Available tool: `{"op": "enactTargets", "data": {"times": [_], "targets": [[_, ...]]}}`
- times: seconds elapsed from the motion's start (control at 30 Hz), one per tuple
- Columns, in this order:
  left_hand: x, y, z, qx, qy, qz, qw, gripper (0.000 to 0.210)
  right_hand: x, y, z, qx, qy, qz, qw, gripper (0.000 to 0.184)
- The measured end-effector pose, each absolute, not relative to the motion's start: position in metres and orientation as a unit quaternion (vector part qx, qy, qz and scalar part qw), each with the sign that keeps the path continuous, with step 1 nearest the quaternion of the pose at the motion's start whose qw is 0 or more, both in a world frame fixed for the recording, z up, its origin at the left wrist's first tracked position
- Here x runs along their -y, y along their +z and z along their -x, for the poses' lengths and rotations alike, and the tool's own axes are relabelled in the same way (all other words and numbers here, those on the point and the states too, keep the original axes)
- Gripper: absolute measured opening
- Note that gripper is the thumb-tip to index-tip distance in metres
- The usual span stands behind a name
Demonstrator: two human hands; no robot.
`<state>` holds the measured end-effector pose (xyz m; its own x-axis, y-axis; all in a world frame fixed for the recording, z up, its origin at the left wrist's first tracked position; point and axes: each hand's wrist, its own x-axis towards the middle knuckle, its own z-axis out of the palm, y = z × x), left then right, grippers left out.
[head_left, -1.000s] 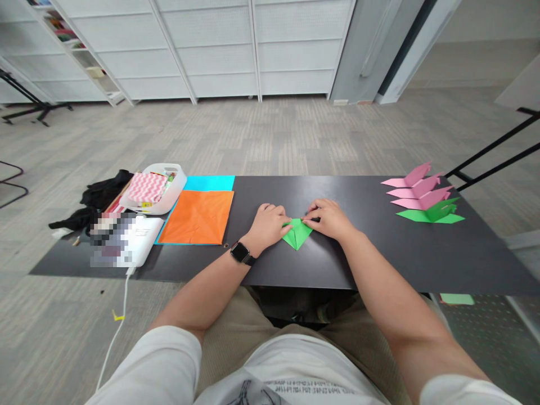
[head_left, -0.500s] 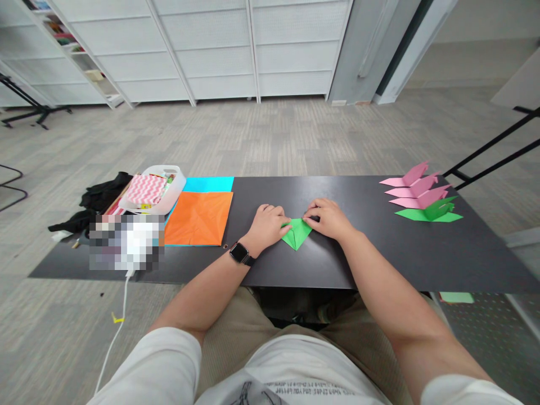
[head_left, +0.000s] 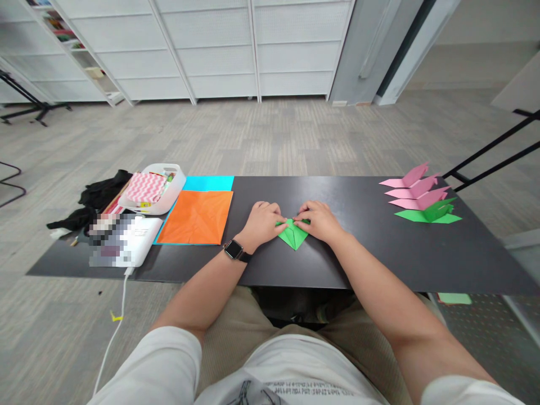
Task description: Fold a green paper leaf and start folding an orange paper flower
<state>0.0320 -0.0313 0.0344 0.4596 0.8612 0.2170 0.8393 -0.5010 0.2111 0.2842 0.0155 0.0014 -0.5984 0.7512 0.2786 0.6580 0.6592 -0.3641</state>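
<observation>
A folded piece of green origami paper (head_left: 294,236) lies on the dark table in front of me, one corner pointing toward my body. My left hand (head_left: 265,221) presses on its upper left side, fingers curled and thumb on the paper. On the upper right side, my right hand (head_left: 317,219) has its fingertips and thumb on the paper, fingers bent together. Both hands cover the far edge of the paper, so its upper part is hidden. A crease runs down the middle of the visible part.
Several folded paper birds, pink (head_left: 417,191) and green (head_left: 436,212), stand at the right. To the left lie orange paper (head_left: 196,218) over blue paper (head_left: 211,183), a white basket (head_left: 175,188), black cloth (head_left: 105,191), and a white device with a cable (head_left: 145,239). The table's front edge (head_left: 301,288) is near my lap.
My right hand has moved slightly left and inward along the paper's top edge, closer to my left hand. The left hand has shifted a little left; the green paper stays in place.
</observation>
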Motion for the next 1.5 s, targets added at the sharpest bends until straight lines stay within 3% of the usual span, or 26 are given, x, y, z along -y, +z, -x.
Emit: {"op": "enactTargets", "data": {"times": [0.33, 0.57, 0.8, 0.93, 1.17, 1.33, 1.5], "targets": [[0.025, 0.035, -0.013, -0.492, 0.138, -0.858, 0.049, 0.017, -0.016, 0.001, -0.286, 0.888, 0.112, 0.398, 0.199, 0.013], [0.024, 0.037, -0.009, -0.517, 0.189, -0.835, 0.02, 0.028, -0.014, 0.005, -0.288, 0.892, 0.123, 0.389, 0.195, 0.016], [0.024, 0.039, -0.015, -0.455, 0.215, -0.859, 0.091, 0.021, -0.014, 0.008, -0.292, 0.9, 0.143, 0.366, 0.188, 0.025], [0.021, 0.032, -0.016, -0.433, 0.209, -0.871, 0.103, 0.028, -0.015, 0.008, -0.29, 0.896, 0.146, 0.374, 0.191, 0.022], [0.018, 0.024, -0.019, -0.446, 0.218, -0.863, 0.095, 0.022, -0.019, 0.002, -0.287, 0.884, 0.149, 0.383, 0.223, 0.021], [0.017, 0.021, -0.018, -0.453, 0.208, -0.862, 0.095, 0.032, -0.021, -0.001, -0.284, 0.863, 0.132, 0.421, 0.246, 0.017], [0.017, 0.019, -0.017, -0.462, 0.193, -0.86, 0.1, 0.041, -0.02, 0.004, -0.281, 0.855, 0.119, 0.429, 0.268, 0.025]]}}
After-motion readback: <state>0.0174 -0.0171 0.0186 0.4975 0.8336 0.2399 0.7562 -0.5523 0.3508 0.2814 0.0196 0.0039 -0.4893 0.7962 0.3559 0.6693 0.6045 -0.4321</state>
